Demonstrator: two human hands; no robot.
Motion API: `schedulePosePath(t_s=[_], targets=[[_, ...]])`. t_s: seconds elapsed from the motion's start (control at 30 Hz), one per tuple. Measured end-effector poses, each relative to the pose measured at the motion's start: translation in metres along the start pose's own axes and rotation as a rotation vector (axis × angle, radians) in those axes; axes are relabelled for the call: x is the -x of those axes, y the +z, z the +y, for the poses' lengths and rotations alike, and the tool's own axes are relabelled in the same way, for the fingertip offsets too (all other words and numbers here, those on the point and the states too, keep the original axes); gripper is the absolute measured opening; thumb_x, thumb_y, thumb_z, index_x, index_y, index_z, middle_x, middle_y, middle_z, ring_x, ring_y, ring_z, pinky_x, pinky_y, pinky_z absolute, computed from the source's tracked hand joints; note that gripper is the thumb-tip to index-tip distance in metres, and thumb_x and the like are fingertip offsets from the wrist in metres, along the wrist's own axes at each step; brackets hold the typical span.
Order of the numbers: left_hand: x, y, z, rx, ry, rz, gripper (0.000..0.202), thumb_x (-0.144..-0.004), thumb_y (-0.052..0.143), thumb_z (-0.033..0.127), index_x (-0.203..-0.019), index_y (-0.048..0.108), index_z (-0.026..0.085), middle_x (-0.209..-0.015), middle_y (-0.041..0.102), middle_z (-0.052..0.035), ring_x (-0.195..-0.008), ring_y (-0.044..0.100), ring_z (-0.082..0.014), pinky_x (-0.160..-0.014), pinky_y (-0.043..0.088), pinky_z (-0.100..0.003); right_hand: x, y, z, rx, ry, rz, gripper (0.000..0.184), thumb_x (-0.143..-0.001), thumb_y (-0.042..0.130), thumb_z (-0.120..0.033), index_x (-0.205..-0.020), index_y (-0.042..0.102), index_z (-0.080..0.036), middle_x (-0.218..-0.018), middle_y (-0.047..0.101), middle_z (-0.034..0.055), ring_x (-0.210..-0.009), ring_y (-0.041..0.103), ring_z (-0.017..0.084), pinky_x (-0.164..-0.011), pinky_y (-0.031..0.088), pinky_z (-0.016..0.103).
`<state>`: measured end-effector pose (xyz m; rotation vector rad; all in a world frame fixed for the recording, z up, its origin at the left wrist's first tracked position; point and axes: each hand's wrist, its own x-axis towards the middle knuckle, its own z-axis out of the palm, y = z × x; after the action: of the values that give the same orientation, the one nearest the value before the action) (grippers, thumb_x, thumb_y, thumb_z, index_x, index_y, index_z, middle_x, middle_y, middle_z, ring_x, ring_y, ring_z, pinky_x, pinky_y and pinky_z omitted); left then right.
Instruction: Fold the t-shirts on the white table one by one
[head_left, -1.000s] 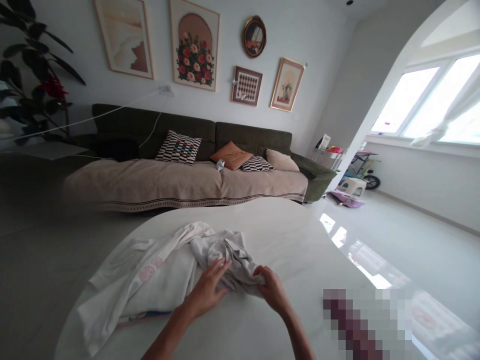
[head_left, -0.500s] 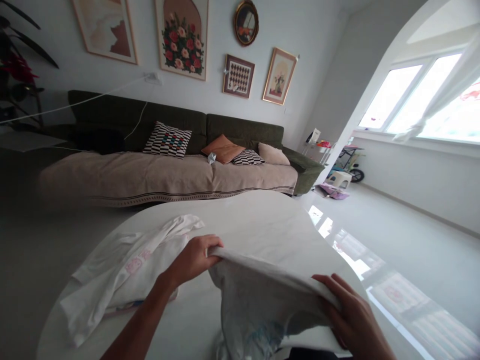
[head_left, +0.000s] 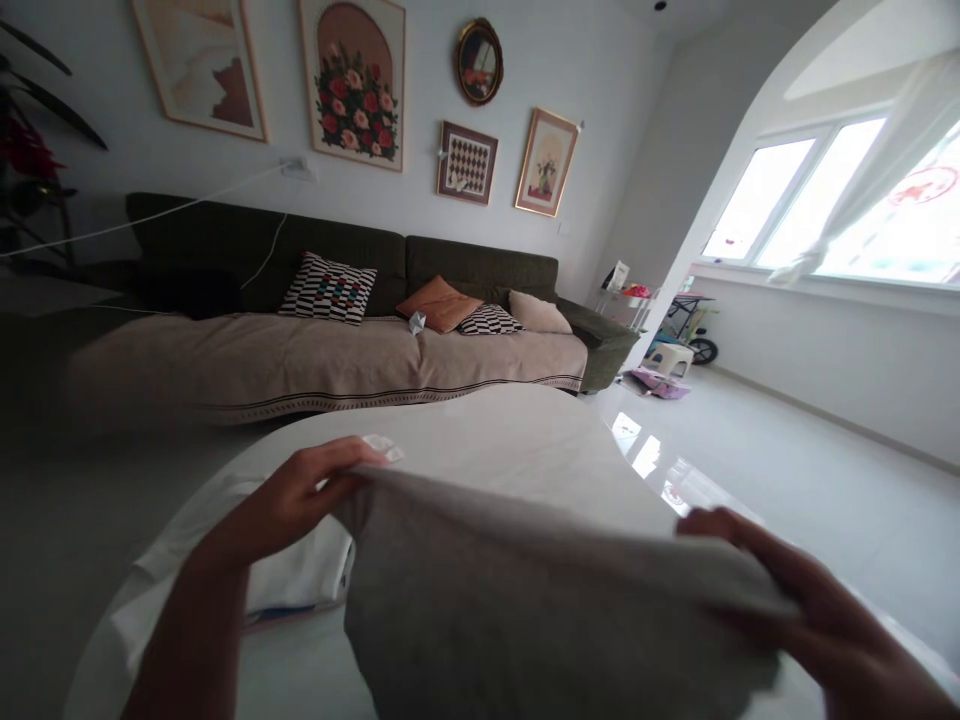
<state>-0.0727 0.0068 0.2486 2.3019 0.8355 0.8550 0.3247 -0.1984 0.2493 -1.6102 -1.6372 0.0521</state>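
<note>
A pale grey-looking garment [head_left: 540, 610] is stretched between both hands above the white table [head_left: 502, 430], its lower part running out of view at the bottom. My left hand [head_left: 300, 495] pinches its upper left corner. On the other side my right hand [head_left: 795, 600], blurred by motion, grips the right end, with some fingers hidden behind the fabric. Partly covered by my left arm, folded white clothing [head_left: 300, 570] lies on the left of the table. A blue and pinkish edge shows underneath it.
Beyond the table stands a green sofa [head_left: 480, 265] with a beige cover [head_left: 345, 365] and several cushions. Glossy floor [head_left: 780, 440] runs to the right, where a white stool [head_left: 670, 358] and a purple item [head_left: 655, 384] are.
Both hands have moved apart, the left one leftward over the white clothing, the right one rightward. The garment is now spread wider and tauter, and its blue print is out of sight.
</note>
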Motion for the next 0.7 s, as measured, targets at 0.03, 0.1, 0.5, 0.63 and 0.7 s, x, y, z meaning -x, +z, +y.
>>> schedulePosePath(t_s=[0.03,0.1,0.5,0.63,0.7], targets=[[-0.017,0.007,-0.007,-0.026,-0.023,0.050,0.027,-0.079,0.048,0.036,-0.096,0.065,0.023,-0.095,0.065,-0.0019,-0.090,0.058,-0.0203,-0.081,0.044,-0.028,-0.024,0.007,0.002,0.004,0.018,-0.161,0.027,-0.068,0.054,-0.044,-0.084,0.060,-0.022,-0.072,0.062,0.0044,-0.064,0.057,0.018,-0.053,0.044,0.027],[-0.057,0.023,-0.019,-0.055,-0.043,0.173,0.026,-0.077,0.048,0.030,-0.092,0.066,0.019,-0.091,0.067,-0.0036,-0.090,0.059,-0.0210,-0.083,0.044,-0.030,-0.073,0.024,0.008,0.123,0.091,-0.158,0.014,-0.066,0.051,-0.028,-0.076,0.056,-0.020,-0.066,0.057,0.0006,-0.059,0.052,0.015,-0.053,0.040,0.025],[-0.064,0.053,0.018,0.061,0.183,0.537,0.024,-0.077,0.048,0.017,-0.096,0.064,0.019,-0.093,0.061,-0.0022,-0.089,0.056,-0.0144,-0.081,0.042,-0.023,-0.073,0.065,0.033,0.346,-0.105,0.427,0.035,-0.066,0.046,-0.012,-0.100,0.052,-0.020,-0.080,0.050,0.0020,-0.079,0.044,0.018,-0.067,0.039,0.028],[-0.005,0.124,-0.043,0.037,-0.086,0.219,0.040,-0.068,0.041,0.004,-0.096,0.064,0.020,-0.091,0.060,-0.0027,-0.088,0.056,-0.0150,-0.082,0.042,-0.024,-0.003,0.131,0.092,0.430,0.030,0.096,0.041,-0.068,0.038,-0.007,-0.103,0.054,-0.020,-0.085,0.057,0.0051,-0.083,0.046,0.021,-0.074,0.040,0.033],[0.030,0.159,-0.072,-0.006,-0.195,0.065,0.046,-0.063,0.037,0.000,-0.094,0.066,0.020,-0.091,0.060,-0.0029,-0.091,0.056,-0.0149,-0.084,0.041,-0.024,0.034,0.161,0.114,0.448,0.095,-0.024,0.037,-0.070,0.037,-0.007,-0.097,0.058,-0.021,-0.083,0.059,0.0055,-0.083,0.049,0.021,-0.075,0.041,0.034]])
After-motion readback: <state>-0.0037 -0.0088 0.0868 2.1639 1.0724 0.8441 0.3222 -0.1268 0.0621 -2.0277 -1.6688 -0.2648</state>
